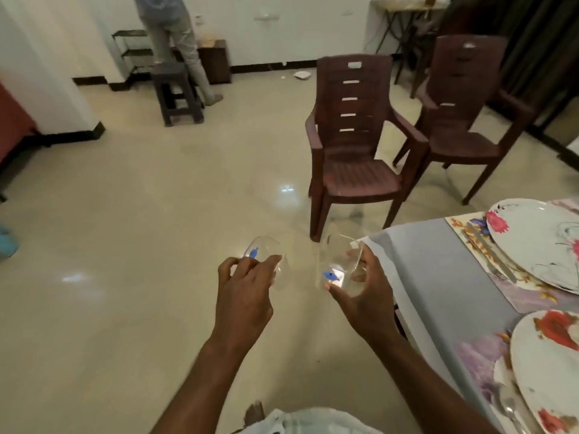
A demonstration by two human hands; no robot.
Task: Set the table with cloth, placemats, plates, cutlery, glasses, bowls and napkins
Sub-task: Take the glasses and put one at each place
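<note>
From the head camera, both bare hands are raised over the pale tiled floor (141, 214), each carrying a drinking glass. The left hand (247, 292) has its fingers and thumb curled round a clear tumbler with a small blue mark (269, 261), tilted away to the far side. The right hand (363, 296) grips a second clear tumbler with a blue mark near its base (340, 266), thumb on its near side and fingers wrapped round its right side. The two glasses are held near each other but apart, just left of the table's corner.

The table sits at the right, covered by a light blue-grey cloth (438, 277) that hangs over the near-left edge. On it lie two floral-printed placemats: the far one (460, 227) carries a white plate with pink flowers (532, 242) and a silver knife (492, 252) beside the plate's left rim; the near one (479, 355) carries a white plate with red flowers (551, 371) and silver cutlery (507, 405) at its left, too blurred to tell apart.

Beyond the table stand two dark brown plastic armchairs (354, 145). At the far left is a dark plastic stool (178, 92), with a person in grey trousers (181, 42) standing behind it.
</note>
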